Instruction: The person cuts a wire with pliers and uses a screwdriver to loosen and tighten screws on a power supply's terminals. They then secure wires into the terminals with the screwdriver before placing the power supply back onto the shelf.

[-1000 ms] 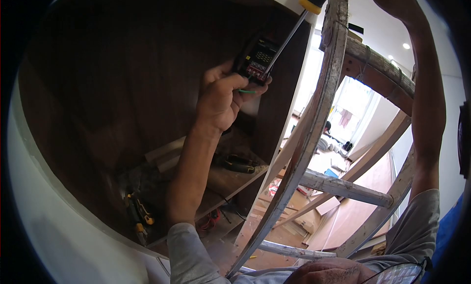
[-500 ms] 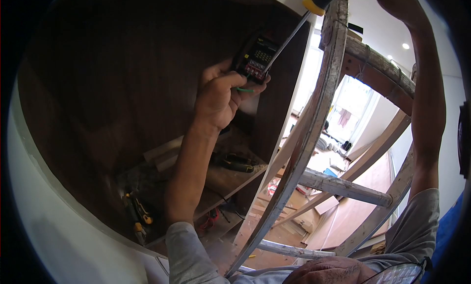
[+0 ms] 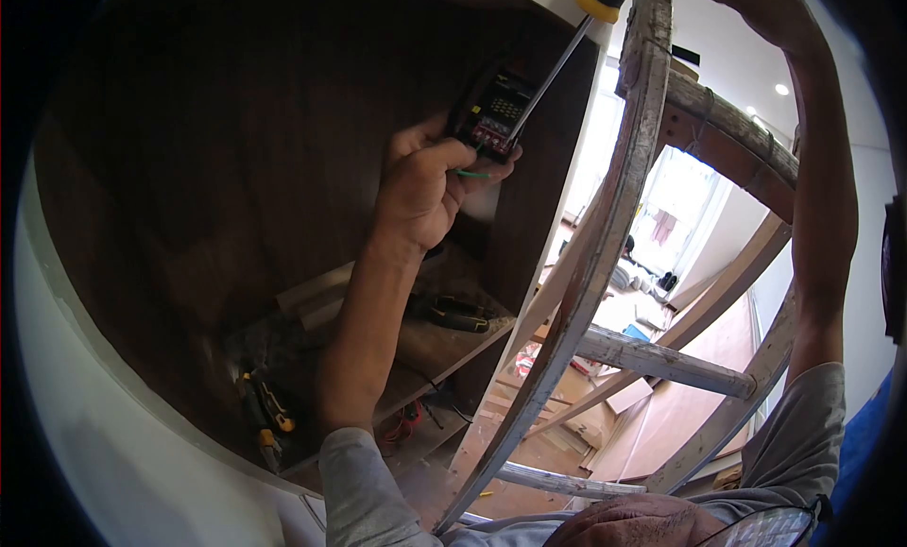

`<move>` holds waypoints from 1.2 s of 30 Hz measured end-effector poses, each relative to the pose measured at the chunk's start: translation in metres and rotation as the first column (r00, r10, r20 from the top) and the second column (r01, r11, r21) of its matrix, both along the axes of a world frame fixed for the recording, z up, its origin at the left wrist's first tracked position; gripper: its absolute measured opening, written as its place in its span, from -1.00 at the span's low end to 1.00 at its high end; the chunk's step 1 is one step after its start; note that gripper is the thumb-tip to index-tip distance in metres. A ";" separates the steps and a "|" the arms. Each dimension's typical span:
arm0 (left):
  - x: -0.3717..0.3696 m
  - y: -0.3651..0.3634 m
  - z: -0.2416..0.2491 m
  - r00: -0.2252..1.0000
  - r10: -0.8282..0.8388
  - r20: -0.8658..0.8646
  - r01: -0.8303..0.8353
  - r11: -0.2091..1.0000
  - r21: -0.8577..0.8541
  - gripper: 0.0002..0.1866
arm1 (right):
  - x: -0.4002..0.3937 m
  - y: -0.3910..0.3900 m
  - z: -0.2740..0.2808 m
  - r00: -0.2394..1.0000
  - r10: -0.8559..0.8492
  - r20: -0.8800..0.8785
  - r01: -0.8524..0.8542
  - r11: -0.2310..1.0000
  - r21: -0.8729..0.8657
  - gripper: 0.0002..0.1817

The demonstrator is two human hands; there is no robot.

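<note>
My left hand (image 3: 422, 183) is closed around a small black electrical module (image 3: 499, 112) with a vented face and a row of screw terminals at its lower edge. A short green wire (image 3: 472, 175) shows by my fingers at that edge. From the top comes a long screwdriver (image 3: 557, 67) with a yellow and black handle, its tip against the terminals. My right hand (image 3: 751, 1) is at the top edge by the screwdriver handle, its fingers mostly cut off by the frame.
A wooden ladder (image 3: 605, 254) stands close on the right, between my arms. Inside the dark cabinet (image 3: 189, 169) lie yellow-handled pliers (image 3: 267, 402), another yellow and black tool (image 3: 458, 314), wood offcuts (image 3: 316, 295) and red wires (image 3: 404, 422). Boards cover the floor beyond.
The screwdriver's handle has turned and shifted slightly up and left, while its tip stays at the terminals. My left hand and the module have hardly moved.
</note>
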State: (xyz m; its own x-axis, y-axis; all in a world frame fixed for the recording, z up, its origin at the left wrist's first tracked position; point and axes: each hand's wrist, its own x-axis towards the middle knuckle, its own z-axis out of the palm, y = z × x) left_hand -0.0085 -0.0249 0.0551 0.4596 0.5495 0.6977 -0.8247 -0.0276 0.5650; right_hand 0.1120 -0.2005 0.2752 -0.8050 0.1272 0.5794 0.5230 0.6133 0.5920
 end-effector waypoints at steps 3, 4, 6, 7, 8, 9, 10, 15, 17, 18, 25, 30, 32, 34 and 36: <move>-0.001 0.000 0.000 1.000 -0.002 -0.002 0.002 1.000 -0.001 -0.62 | 0.006 -0.022 0.034 0.897 -0.338 0.284 0.345 0.938 0.027 -0.59; 0.000 0.000 0.000 1.000 -0.001 -0.001 0.001 1.000 0.004 -0.62 | 0.008 -0.023 0.029 0.897 -0.339 0.283 0.346 0.938 0.027 -0.59; 0.001 0.000 0.000 1.000 0.000 -0.001 0.000 1.000 0.005 -0.62 | -0.003 -0.022 0.004 0.912 -0.402 0.078 0.397 0.915 0.077 -0.57; 0.001 0.001 0.000 1.000 0.003 -0.001 -0.003 1.000 0.005 -0.62 | 0.004 -0.018 0.008 0.912 -0.402 0.077 0.397 0.915 0.078 -0.57; 0.001 0.001 0.000 1.000 0.003 -0.002 -0.003 1.000 0.006 -0.62 | 0.014 -0.011 0.019 0.960 -0.269 0.080 0.273 0.961 -0.051 -0.55; 0.001 0.001 0.000 1.000 -0.003 -0.001 0.003 1.000 0.000 -0.62 | 0.014 -0.008 0.022 0.989 -0.130 0.064 0.140 0.974 -0.178 -0.52; 0.001 0.001 -0.001 1.000 -0.008 -0.001 0.008 1.000 -0.006 -0.62 | 0.015 -0.009 0.020 0.990 -0.129 0.064 0.139 0.974 -0.179 -0.52; 0.002 0.001 0.000 1.000 -0.004 -0.004 0.004 1.000 -0.006 -0.62 | -0.004 -0.043 0.022 0.935 -0.326 0.137 0.353 0.853 -0.385 -0.47; 0.002 0.001 0.000 1.000 -0.007 -0.005 0.007 1.000 0.002 -0.62 | 0.010 -0.016 0.017 0.949 -0.232 0.211 0.253 0.964 -0.077 -0.46; 0.002 0.001 0.000 1.000 -0.007 -0.003 0.007 1.000 0.004 -0.62 | 0.015 -0.005 0.018 0.937 -0.162 0.311 0.093 0.970 0.226 -0.45; 0.001 0.001 -0.001 1.000 0.001 -0.008 -0.001 1.000 0.010 -0.61 | 0.019 -0.016 0.032 0.961 -0.078 0.264 0.135 0.969 -0.205 -0.46; 0.001 0.001 0.000 1.000 -0.002 -0.007 0.002 1.000 0.007 -0.60 | 0.013 -0.021 0.019 0.951 -0.304 -0.055 0.285 0.933 -0.220 -0.48; 0.000 0.001 0.000 1.000 0.001 -0.010 -0.001 1.000 0.007 -0.60 | 0.021 -0.011 0.022 0.972 -0.205 0.118 0.210 0.977 -0.035 -0.49; 0.000 0.001 0.000 1.000 -0.002 -0.007 0.003 1.000 0.011 -0.60 | 0.026 -0.003 0.019 0.945 -0.132 0.301 0.095 0.987 0.132 -0.49; 0.001 0.001 0.000 1.000 -0.003 -0.006 0.003 1.000 0.011 -0.60 | 0.027 0.004 0.014 0.971 0.013 0.239 -0.035 0.996 0.088 -0.49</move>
